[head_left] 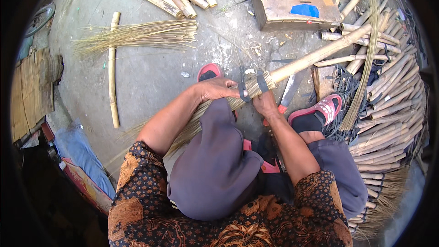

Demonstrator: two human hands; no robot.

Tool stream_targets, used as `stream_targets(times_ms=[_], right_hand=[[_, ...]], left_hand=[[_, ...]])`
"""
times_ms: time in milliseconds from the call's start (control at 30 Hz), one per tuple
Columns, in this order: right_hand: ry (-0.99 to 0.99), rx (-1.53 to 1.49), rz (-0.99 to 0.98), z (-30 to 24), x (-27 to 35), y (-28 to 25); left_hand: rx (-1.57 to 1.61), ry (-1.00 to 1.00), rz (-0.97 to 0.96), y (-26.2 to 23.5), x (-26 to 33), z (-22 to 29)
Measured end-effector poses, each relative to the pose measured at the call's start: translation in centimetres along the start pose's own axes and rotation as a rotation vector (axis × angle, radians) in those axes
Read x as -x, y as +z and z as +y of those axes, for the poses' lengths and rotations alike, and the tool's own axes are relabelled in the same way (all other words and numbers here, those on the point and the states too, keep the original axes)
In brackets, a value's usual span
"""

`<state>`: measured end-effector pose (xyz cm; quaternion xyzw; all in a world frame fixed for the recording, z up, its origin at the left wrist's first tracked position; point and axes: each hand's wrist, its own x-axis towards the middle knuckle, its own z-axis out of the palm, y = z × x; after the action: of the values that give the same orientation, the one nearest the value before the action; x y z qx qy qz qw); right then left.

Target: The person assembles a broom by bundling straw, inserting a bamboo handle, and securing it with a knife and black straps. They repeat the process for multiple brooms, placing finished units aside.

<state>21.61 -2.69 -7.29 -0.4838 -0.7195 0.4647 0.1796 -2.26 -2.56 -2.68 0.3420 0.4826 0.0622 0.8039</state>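
Head view from above: the broom's bamboo handle [315,57] slants to the upper right over the concrete floor [153,96], while its bristles [253,88] run down to the lower left, partly hidden by the raised knee [216,130]. From where I stand, the left hand [217,88] is part-closed over the bristles, near 1 of 2 dark strips [261,82]; the right hand [266,104] is curled tight at the bundle's lower side, but its fingertips are hidden and I can't tell what they grip. I'd judge the whole thing light but long, so the pole end would swing. The bamboo looks stiff and smooth, maybe slippery; the bristles look springy, apt to splay or snap singly. Best hold, I'd say: 1 hand squeezing the bundle beside the strips, clear of the knife [291,90] below.
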Motion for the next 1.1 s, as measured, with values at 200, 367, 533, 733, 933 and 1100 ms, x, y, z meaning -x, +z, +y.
stream_targets(times_ms=[200, 367, 533, 733, 933, 1100], right_hand=[[0.350, 0.303, -0.581, -5.7, -3.1, -6.4], [-0.081, 0.401, -0.199, -9.4, -6.0, -7.6], [-0.181, 0.684, -0.453, -9.4, -8.7, -6.0], [0.063, 0.538, -0.552, -8.8, -7.7, -5.3], [0.235, -0.041, -0.318, -5.7, -1.1, -5.7], [0.088, -0.002, -0.090, -2.4, 1.2, -1.7]], left_hand=[[-0.487, 0.129, 0.406, 0.7, -0.6, 1.2], [-0.612, 0.105, 0.628, 3.5, 0.3, 1.6], [-0.637, 0.107, 0.652, 4.5, 0.9, 1.6], [-0.640, 0.121, 0.664, 3.8, 0.0, 0.7], [-0.466, 0.144, 0.618, 0.9, -3.8, -2.8], [-0.170, 0.324, 0.605, 0.3, -5.8, -5.0]])
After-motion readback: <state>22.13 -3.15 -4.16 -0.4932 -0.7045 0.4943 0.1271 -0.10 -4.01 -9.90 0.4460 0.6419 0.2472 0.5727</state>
